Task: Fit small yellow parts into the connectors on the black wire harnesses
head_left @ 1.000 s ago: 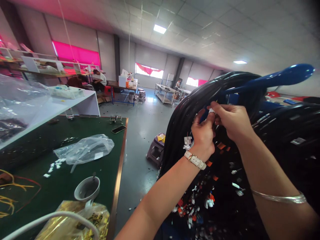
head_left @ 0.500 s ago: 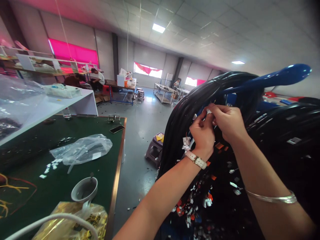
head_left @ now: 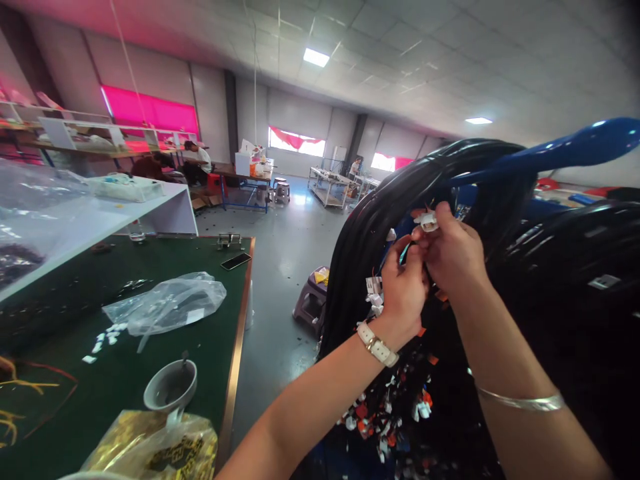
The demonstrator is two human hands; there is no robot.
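A thick bundle of black cables [head_left: 380,207] hangs over a blue rack arm [head_left: 565,150], with many small white and orange connectors [head_left: 385,413] dangling at its lower end. My right hand [head_left: 453,257] is closed, pinching a small white connector [head_left: 429,220] at its fingertips, right against the cables. Just below and left of it, my left hand [head_left: 403,293] with a white watch at the wrist is curled, its fingertips touching the right hand; what it grips is hidden.
To the left stands a green-topped table [head_left: 150,373] carrying a clear plastic bag [head_left: 170,303], small white parts, a grey bowl [head_left: 171,387], a gold foil bag and a phone [head_left: 236,261]. A small stool [head_left: 310,300] sits on the floor. People work at distant benches.
My right hand has lifted the white connector slightly higher, so it now shows above the fingers. My left hand dropped a little lower.
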